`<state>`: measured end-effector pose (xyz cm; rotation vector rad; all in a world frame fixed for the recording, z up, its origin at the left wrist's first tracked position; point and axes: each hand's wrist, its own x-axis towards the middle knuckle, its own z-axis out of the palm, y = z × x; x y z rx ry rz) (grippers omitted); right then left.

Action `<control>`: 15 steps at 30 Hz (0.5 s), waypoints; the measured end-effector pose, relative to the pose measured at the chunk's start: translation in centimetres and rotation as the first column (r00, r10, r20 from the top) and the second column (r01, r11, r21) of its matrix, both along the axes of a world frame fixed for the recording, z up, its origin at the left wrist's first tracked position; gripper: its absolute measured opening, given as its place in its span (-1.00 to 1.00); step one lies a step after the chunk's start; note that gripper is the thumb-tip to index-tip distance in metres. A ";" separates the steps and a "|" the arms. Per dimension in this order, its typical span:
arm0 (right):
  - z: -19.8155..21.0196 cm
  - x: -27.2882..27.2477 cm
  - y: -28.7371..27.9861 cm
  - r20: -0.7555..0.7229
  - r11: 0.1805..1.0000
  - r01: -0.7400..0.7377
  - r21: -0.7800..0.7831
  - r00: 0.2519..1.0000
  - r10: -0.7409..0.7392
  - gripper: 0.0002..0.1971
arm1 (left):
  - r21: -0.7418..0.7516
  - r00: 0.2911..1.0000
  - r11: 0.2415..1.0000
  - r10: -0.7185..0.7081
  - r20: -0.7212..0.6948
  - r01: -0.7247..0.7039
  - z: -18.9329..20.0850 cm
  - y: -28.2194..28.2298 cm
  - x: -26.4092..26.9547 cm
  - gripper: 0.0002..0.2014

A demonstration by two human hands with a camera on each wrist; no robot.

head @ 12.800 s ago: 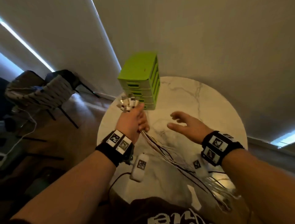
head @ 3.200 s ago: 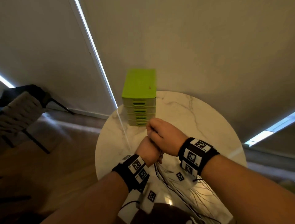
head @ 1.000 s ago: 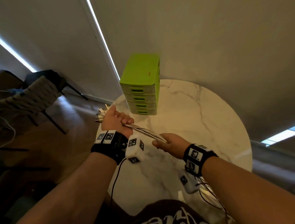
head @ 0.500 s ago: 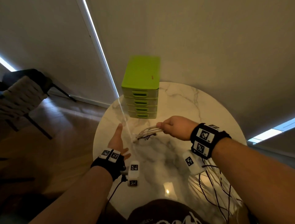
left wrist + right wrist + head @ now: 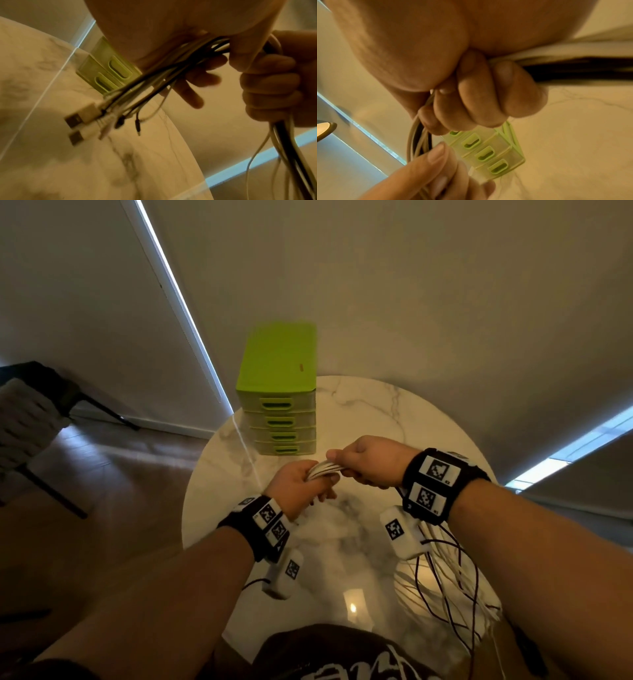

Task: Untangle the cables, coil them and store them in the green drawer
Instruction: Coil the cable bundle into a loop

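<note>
A bundle of white and black cables (image 5: 324, 468) runs between my two hands above the marble table (image 5: 428, 440). My left hand (image 5: 317, 486) grips the bundle near its plug end; in the left wrist view the USB plugs (image 5: 80, 116) stick out below the cables (image 5: 163, 75). My right hand (image 5: 344, 465) is closed round the same bundle just to the right, its fingers (image 5: 479, 94) curled over the cables (image 5: 419, 138). The long remainder (image 5: 448, 577) hangs down from under my right wrist. The green drawer unit (image 5: 279, 405) stands behind the hands with all its drawers closed.
The round table ends close on the left (image 5: 186, 508), with wooden floor (image 5: 120, 474) and a chair (image 5: 30, 412) beyond. A wall rises directly behind the drawer unit. The hanging cables spill over the table's right front edge.
Half a second ago my left hand was open and apart from the cables. It has now come up and taken hold of the bundle's end next to my right hand.
</note>
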<state>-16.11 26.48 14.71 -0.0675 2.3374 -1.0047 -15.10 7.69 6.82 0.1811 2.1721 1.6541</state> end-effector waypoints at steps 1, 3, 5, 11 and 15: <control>0.2 0.2 0.2 -0.024 1.000 0.000 0.009 1.000 0.000 -0.45 | -0.010 1.000 1.000 -0.004 0.027 0.004 0.1 0.0 0.1 -0.78; 0.2 0.7 0.4 -0.098 1.000 0.006 0.017 0.995 -0.004 -0.44 | -0.002 0.998 1.000 0.018 0.061 -0.018 0.3 0.4 0.3 -0.72; -0.5 1.4 0.5 -0.144 0.991 0.084 -0.106 0.985 -0.099 -0.45 | 0.082 0.989 0.992 0.083 0.122 -0.094 0.7 0.8 0.1 -0.74; -8.7 6.5 4.2 0.137 0.969 0.135 -0.208 0.985 -0.108 -0.78 | 0.253 0.892 0.866 0.367 0.263 -0.431 2.6 -1.3 -1.8 -0.62; -12.1 6.9 7.6 0.267 0.972 0.039 0.233 0.958 -0.102 -0.74 | 0.211 0.818 0.808 0.471 0.330 -0.550 2.4 -3.7 -2.4 -0.70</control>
